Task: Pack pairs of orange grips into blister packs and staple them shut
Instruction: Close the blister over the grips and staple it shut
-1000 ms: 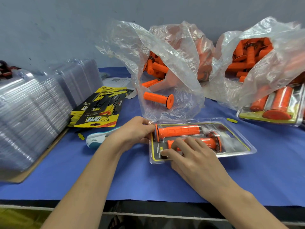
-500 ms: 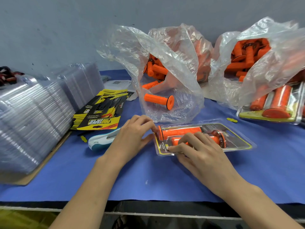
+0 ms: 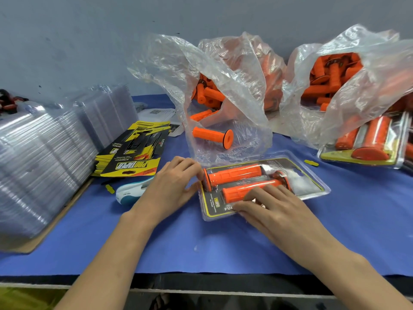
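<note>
**Both hands on the blister pack, two orange grips inside**

Here we are at the blue surface (image 3: pixel 201 247), and the blister pack (image 3: pixel 312 189) lies flat near its middle, right in front of the person. Inside it, two orange grips sit side by side: the upper orange grip (image 3: pixel 234 174) with its flange at the left end, the lower orange grip (image 3: pixel 234 193) just below it, flange to the right.

The left hand (image 3: pixel 172 186) is at the pack's left end. Its grip is narrow, with curled fingers on top and the thumb against the edge, pinching the plastic there. The right hand (image 3: pixel 274 209) lies over the near side of the pack, its grip wide and holding nothing; the fingers (image 3: pixel 257 194) stretch out and press down across the lower orange grip and the printed card.

Just left of the left hand, a white and teal stapler (image 3: pixel 131 193) rests on the surface. Behind it is a fanned pile of yellow and black cards (image 3: pixel 131 157), and further left a big stack of clear shells (image 3: pixel 33 164). At the back, crumpled plastic bags (image 3: pixel 223 86) bulge with more orange pieces, and one loose grip (image 3: pixel 210 135) lies in the mouth of the middle bag. Filled packs (image 3: pixel 368 139) sit at the far right.
</note>
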A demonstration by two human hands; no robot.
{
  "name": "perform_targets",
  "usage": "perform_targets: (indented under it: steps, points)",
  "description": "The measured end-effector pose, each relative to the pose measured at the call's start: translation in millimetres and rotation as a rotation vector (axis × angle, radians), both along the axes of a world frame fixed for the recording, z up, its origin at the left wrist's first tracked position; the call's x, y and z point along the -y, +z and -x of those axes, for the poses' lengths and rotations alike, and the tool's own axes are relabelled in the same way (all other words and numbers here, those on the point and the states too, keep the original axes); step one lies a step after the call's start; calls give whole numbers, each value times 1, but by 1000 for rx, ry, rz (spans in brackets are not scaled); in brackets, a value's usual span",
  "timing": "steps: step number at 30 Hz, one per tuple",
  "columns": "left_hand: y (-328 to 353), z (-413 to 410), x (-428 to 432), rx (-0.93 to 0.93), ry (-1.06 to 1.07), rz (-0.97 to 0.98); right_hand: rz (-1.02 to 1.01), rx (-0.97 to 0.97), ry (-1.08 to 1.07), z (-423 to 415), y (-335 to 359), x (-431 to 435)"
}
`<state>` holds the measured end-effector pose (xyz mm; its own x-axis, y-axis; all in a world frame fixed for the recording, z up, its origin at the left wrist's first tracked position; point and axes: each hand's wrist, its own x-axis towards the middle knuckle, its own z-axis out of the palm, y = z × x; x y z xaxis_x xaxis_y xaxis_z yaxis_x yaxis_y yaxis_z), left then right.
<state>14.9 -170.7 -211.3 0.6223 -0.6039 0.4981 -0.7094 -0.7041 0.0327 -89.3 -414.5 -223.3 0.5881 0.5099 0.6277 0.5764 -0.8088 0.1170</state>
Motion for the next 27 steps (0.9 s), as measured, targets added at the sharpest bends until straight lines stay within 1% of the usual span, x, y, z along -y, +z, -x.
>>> perform_targets:
  steps: [2, 8, 13, 14, 16, 18, 19, 21, 23, 24, 27]
  points:
    - [-1, 1, -3, -3, -16, 8, -8, -16, 8, 0, 0, 1]
    - [3, 7, -6, 74, -9, 3, 34, -52, 16, 0, -5, 5]
    - [3, 13, -7, 64, 45, -24, -13, -58, 5, -3, -5, 3]
    - [3, 15, -8, 51, 45, -5, -17, -61, 5, -4, -5, 3]
    - [3, 23, -10, -8, 34, 110, -28, -63, 6, -5, -6, 2]
    - [4, 36, -7, -61, -18, 249, -50, -64, -6, -5, -6, 2]
    - [5, 43, -3, -68, -57, 263, -61, -60, -14, -5, -6, 1]
    - [4, 54, 7, -36, -135, 162, -80, -54, -20, -4, -6, 0]
    - [0, 58, 15, 16, -157, 35, -96, -55, -10, -5, -7, -2]
    - [-1, 57, 18, 52, -150, 10, -101, -60, -6, -5, -7, -3]
    - [0, 56, 22, 159, -127, 18, -121, -44, -14, -5, -6, -6]
